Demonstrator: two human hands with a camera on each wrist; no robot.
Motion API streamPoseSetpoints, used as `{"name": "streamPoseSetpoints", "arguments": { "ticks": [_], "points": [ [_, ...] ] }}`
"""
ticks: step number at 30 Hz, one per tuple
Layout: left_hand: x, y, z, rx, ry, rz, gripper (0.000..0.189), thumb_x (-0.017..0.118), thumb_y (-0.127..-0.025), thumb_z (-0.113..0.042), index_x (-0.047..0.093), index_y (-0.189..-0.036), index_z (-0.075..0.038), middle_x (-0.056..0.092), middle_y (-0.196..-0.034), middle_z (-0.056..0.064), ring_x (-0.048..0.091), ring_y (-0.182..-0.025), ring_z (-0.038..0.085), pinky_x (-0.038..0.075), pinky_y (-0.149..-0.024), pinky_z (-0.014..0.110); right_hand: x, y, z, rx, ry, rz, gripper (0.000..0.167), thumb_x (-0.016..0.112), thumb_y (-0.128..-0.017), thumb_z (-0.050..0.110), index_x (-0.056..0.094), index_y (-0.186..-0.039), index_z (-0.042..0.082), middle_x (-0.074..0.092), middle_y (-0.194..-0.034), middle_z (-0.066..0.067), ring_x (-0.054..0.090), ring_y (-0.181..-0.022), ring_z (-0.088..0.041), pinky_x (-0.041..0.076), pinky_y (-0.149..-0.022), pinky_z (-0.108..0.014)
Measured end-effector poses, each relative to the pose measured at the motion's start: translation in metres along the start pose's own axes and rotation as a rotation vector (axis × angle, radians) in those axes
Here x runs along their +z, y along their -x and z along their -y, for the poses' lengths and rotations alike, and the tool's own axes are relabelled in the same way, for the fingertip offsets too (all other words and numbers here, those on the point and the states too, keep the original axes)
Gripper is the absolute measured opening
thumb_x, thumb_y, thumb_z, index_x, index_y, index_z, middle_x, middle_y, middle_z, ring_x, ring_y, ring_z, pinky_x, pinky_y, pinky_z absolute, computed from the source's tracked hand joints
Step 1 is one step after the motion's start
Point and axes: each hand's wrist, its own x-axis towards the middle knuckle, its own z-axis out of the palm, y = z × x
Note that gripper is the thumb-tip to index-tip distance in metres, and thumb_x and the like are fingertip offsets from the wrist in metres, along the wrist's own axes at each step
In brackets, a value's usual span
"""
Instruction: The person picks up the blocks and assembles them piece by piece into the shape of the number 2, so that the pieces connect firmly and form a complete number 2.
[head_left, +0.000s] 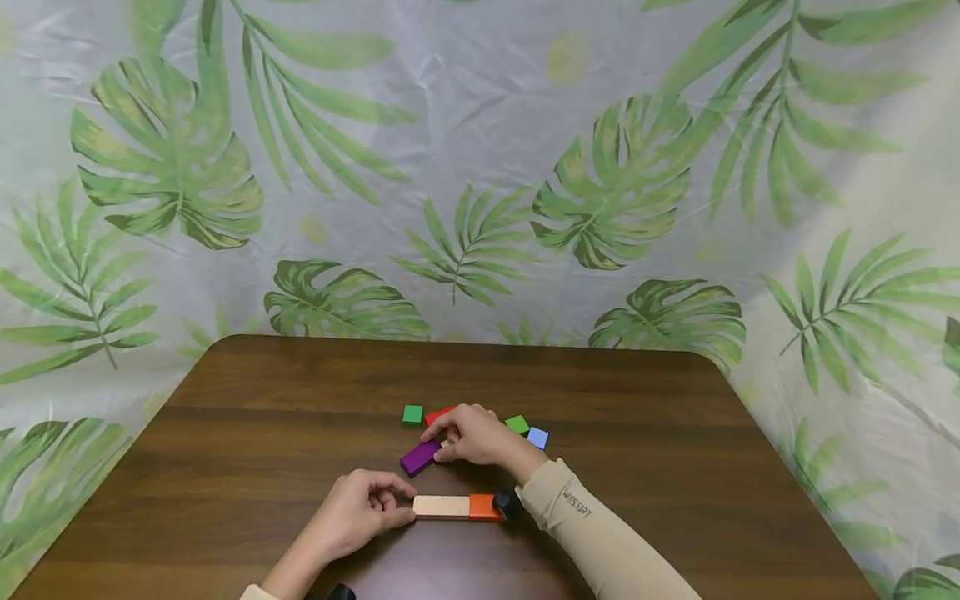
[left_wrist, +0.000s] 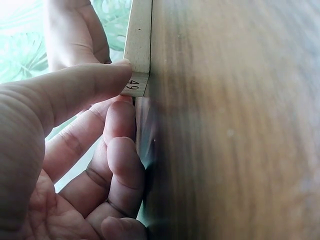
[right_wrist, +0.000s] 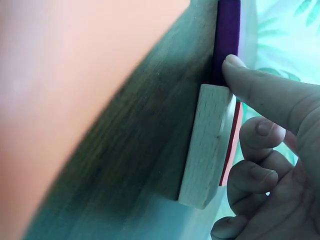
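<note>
My left hand (head_left: 360,510) pinches the left end of a long plain wooden block (head_left: 441,506) between thumb and index finger. In the left wrist view a printed number shows on the end of this wooden block (left_wrist: 139,45). An orange block (head_left: 483,506) adjoins its right end, partly covered by the black wrist camera. Farther back, my right hand (head_left: 480,435) holds a purple block (head_left: 420,458) by its right end, thumb on the near side. Right behind the purple block lies another plain wooden block (right_wrist: 207,145), with a red block (right_wrist: 231,147) beside it, both mostly hidden in the head view.
A dark green block (head_left: 412,415) sits at the back left of the group. Beyond my right wrist lie a light green block (head_left: 517,425) and a light blue block (head_left: 537,437). A leaf-patterned curtain (head_left: 480,167) hangs behind the brown table (head_left: 300,400).
</note>
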Motion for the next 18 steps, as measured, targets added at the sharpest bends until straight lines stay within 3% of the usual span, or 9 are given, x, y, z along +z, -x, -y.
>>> {"name": "streamPoseSetpoints", "arguments": {
  "ticks": [6,18],
  "points": [
    [0.0,0.001,-0.001,-0.014,0.003,-0.001,0.017,0.091,-0.086,-0.021,0.081,-0.099,-0.016,0.062,-0.069,-0.005,0.046,-0.055,0.001,0.036,-0.051,0.02,-0.002,-0.001,0.002,0.024,0.023,0.008,0.023,0.086,-0.094,0.025,0.084,-0.117,0.028,0.041,-0.057,0.011,0.038,-0.059,-0.006,0.026,-0.078,-0.033],
    [0.001,0.0,-0.001,-0.009,-0.006,-0.016,0.016,0.091,-0.085,-0.02,0.082,-0.098,-0.016,0.061,-0.068,-0.006,0.046,-0.055,0.0,0.036,-0.05,0.019,-0.01,0.008,-0.011,0.032,0.028,-0.007,0.023,0.086,-0.093,0.024,0.084,-0.116,0.025,0.039,-0.057,0.009,0.036,-0.059,-0.008,0.025,-0.075,-0.034]
  ]
}}
